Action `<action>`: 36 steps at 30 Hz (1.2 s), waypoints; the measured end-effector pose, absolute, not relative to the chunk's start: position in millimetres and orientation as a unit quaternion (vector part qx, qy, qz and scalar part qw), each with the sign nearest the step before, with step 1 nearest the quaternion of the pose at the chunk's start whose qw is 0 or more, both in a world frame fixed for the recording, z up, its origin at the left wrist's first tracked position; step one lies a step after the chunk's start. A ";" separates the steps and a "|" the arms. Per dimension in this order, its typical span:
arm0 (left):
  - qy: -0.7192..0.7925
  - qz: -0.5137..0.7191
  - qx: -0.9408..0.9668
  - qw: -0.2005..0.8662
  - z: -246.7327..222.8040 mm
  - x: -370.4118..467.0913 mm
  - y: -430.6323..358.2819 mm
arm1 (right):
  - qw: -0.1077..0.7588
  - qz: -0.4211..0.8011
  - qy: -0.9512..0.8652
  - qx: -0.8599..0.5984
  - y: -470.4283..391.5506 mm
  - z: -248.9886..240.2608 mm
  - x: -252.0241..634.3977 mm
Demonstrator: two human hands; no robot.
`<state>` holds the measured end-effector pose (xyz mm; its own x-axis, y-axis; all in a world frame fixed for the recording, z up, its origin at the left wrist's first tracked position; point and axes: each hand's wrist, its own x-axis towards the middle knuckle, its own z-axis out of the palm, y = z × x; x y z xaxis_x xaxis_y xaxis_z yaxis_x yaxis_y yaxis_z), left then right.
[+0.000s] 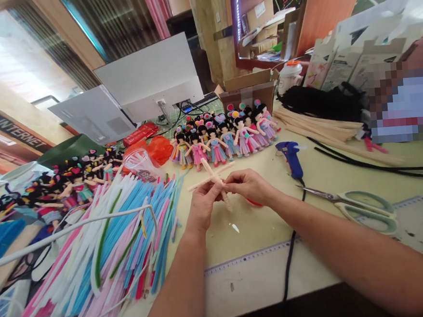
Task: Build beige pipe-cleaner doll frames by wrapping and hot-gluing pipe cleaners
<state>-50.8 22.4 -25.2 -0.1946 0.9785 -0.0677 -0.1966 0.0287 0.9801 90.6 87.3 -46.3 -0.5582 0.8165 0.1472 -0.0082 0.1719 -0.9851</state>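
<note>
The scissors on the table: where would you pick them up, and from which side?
The scissors are probably best taken by their handle loops, coming from above and the right of the picture. They lie flat, with the wide, rounded loops toward that side, while the slim, pointed blades reach left.

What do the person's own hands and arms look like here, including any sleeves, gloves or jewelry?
The left hand and right hand are both ungloved. The left forearm and right forearm are bare as far as they show, with no sleeve, watch or bracelet visible. Whether any rings are worn, I can't tell for sure.
</note>
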 end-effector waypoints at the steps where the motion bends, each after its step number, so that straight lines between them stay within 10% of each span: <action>1: 0.513 0.582 0.385 0.499 -25.5 -50.2 22.6 | 0.367 0.559 -0.675 -0.311 87.5 -48.2 89.5; 16: 0.511 0.634 0.315 0.488 -23.8 -55.6 25.7 | 0.348 0.575 -0.671 -0.314 90.7 -42.6 90.3; 22: 0.508 0.679 0.244 0.470 -22.9 -66.7 29.4 | 0.418 0.444 -0.664 -0.433 116.4 -42.4 108.6; 28: 0.505 0.692 0.231 0.461 -24.1 -70.9 31.9 | 0.240 0.237 -0.796 -0.503 116.1 -42.4 113.7; 36: 0.498 0.696 0.240 0.459 -24.2 -74.8 34.3 | 0.257 0.195 -0.805 -0.498 106.7 -35.7 111.7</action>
